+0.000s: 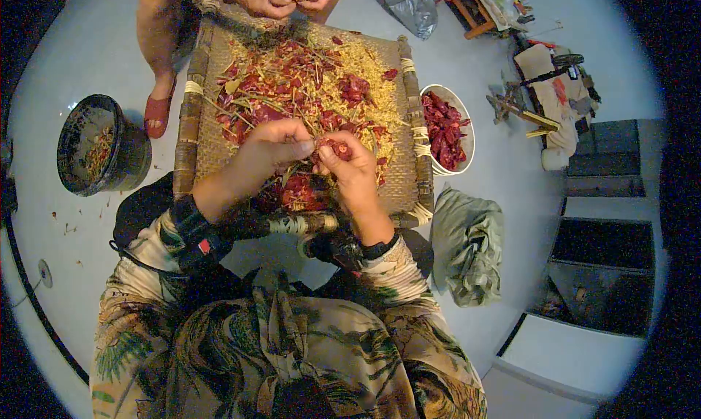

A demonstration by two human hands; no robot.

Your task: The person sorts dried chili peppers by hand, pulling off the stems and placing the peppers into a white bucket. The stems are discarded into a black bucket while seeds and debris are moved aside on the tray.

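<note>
Hands above woven tray.

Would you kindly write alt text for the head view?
The right hand holds a red chili, the left hand pinching at it, over a woven tray of chilies and yellow seeds. Another person's hands show opposite; a black bucket stands left, a white one right.

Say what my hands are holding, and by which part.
The right hand holds a red chili by its body, between thumb and fingers; the left hand is at its edge, grip unclear.

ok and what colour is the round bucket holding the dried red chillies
White round bucket, best seen in the head view.
</note>
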